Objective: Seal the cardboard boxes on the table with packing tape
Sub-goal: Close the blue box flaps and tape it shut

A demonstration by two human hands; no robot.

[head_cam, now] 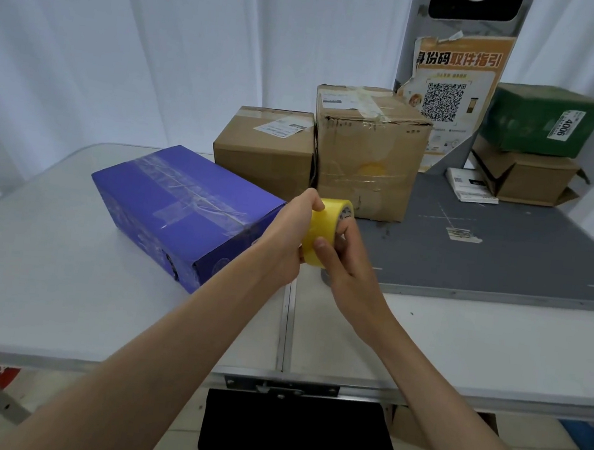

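My left hand (288,235) grips the tape (324,230); right hand (343,264) pinches its rim; I'd find the end, peel slowly toward the blue box (178,206) beside my left.

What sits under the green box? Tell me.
The green box rests on a brown cardboard box with loose open flaps, on the grey mat. Where the two boxes meet is covered, as is anything inside.

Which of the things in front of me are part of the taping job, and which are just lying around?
Part of the job:
tape roll, gripped by the left hand and the right hand
purple box
small brown box
tall brown box

Lying about:
green box stacked on an open brown carton
white booklet
QR-code poster
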